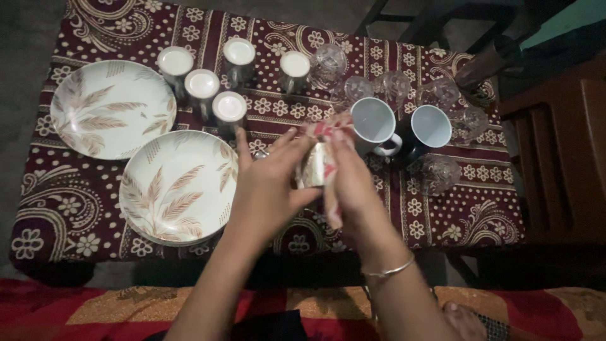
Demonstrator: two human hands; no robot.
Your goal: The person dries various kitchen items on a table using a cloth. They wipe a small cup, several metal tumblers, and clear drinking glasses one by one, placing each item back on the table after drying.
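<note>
- Nearest the camera: a red and gold patterned fabric [95, 306] lies across the lower frame, with both forearms rising from it; a thin silver bangle [390, 270] sits on the right wrist.
- The left hand [268, 186] cups a small shiny metal cup [314, 165] from its left side, thumb and fingers curled round the wall, index finger lifted a little. The cup is held just above the near middle of the table, clear of the cloth.
- The right hand [353, 183] presses a red and white patterned rag [328, 136] against the cup's top and right side; its fingers are closed on the rag, a tail of which hangs past the palm.
- Judged step: wiping the metal cup, mid-rub. How much of the cup is done cannot be told.
- Next move likely calls for turning the cup within the left grip so the rag meets fresh surface, keeping hold firm on slick metal.
- Left of the hands: two white round plates with brown leaf print [180, 186], one nearer, one further.
- Beyond: five small metal cups with pale mouths [203, 85], close together.
- Right: a white ceramic mug [374, 123], a dark mug with white inside [429, 129], and clear glass tumblers [439, 95] around them.
- All rest on a maroon floral tablecloth [442, 215].
</note>
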